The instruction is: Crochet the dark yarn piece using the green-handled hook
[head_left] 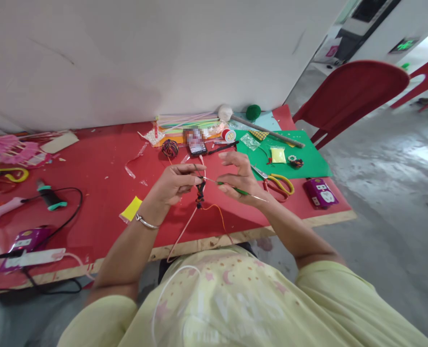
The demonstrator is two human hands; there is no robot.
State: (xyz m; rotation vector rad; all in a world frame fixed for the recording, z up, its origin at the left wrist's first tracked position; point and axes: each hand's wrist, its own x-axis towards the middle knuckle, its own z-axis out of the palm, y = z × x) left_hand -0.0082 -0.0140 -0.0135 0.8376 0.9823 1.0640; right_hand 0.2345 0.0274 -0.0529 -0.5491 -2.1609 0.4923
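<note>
Thumb and fingers of my left hand [180,182] pinch the top of a small dark crocheted piece [200,193] with orange flecks, which hangs below the fingertips. A thin orange yarn tail curls from its lower end towards the table edge. Between the fingers of my right hand [240,177] lies a crochet hook [240,191] with a green grip, its metal tip pointing left to the top of the crocheted piece. Whether the tip sits inside a loop is too small to tell. Behind my hands lies a multicoloured yarn ball [169,148].
A phone [196,142] with a cable stands behind my hands on the red table [101,178]. To the right are scissors [277,185], a green sheet [311,159] and a purple box [321,193]. A glue gun [4,210], power strip [36,258] and black cords occupy the left.
</note>
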